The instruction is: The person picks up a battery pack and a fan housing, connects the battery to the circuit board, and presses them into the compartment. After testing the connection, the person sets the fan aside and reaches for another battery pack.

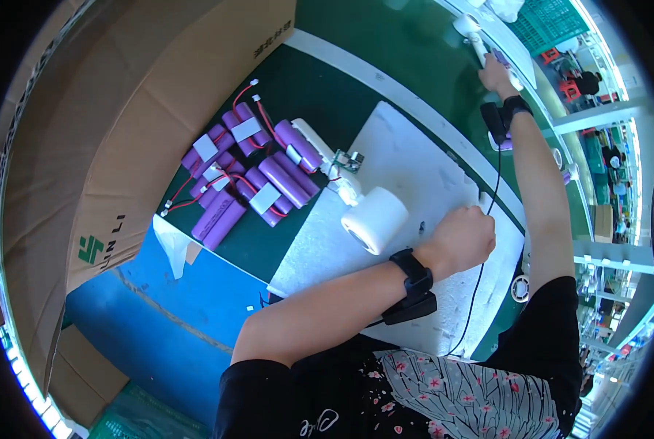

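- A dark green tabletop [385, 44] is running across the frame from the upper centre, with a factory hall showing at the right edge.
- A big brown cardboard box [115, 110] is filling the upper left of the frame.
- A white foam sheet [407, 164] is lying at the centre, on the tabletop.
- A heap of purple battery packs [250, 179] with red wires is sitting left of centre, just beside the sheet.
- A white cylindrical device [374, 219] is resting on the sheet at the centre.
- The left hand [464, 238] is resting fisted on the sheet, right of the device; its grip is closed, on what I cannot tell.
- The right hand [495, 75] is reaching to the upper right, its grip clamped on a white tool [473, 33].
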The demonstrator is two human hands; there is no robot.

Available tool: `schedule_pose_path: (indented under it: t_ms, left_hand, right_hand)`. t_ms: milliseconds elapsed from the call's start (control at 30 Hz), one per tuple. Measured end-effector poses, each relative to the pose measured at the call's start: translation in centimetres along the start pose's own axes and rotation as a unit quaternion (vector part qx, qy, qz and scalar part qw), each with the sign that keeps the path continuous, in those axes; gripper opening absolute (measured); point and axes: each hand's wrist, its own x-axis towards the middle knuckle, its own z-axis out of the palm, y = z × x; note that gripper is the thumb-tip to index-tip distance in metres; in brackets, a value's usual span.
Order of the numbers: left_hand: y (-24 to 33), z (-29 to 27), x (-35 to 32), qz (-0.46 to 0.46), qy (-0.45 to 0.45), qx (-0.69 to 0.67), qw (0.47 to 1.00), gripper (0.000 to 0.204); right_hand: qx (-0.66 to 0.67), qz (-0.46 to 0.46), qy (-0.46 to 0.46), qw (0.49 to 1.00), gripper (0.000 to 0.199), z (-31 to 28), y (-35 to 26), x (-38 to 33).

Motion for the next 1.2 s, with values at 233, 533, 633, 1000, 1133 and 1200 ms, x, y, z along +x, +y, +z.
schedule_pose_path:
  t_ms: [233, 533, 633, 1000, 1133, 1200]
  left_hand:
    - [0.0, -1.7, 0.4, -0.050, 0.073, -0.100, 0.991, 0.029]
    - [0.3, -1.8, 0.5, -0.120, 0.161, -0.211, 0.957, 0.035]
    - [-0.7, -1.7, 0.3, -0.047, 0.059, -0.146, 0.986, 0.039]
    - [-3.0, 0.5, 0.1, 0.162, 0.042, -0.140, 0.976, 0.027]
    - [-1.5, -1.8, -0.9, -0.036, -0.016, -0.276, 0.960, 0.013]
    - [-2.6, -0.7, 0.4, 0.061, -0.074, -0.118, 0.988, 0.016]
  right_hand:
    - [0.144, -0.151, 0.103, 0.973, 0.042, -6.6, -3.6, -10.6]
    - [0.283, -0.194, -0.040, 0.938, 0.020, -10.4, -5.7, -39.5]
    - [0.272, -0.212, -0.025, 0.938, 0.020, -10.2, -7.3, -43.6]
    - [0.393, -0.330, -0.087, 0.854, 0.017, -18.1, -16.9, -32.6]
    - [0.331, -0.450, -0.136, 0.818, 0.033, -16.7, -25.1, -23.8]
    - [0.234, -0.441, -0.185, 0.846, 0.036, -16.5, -30.2, -22.0]
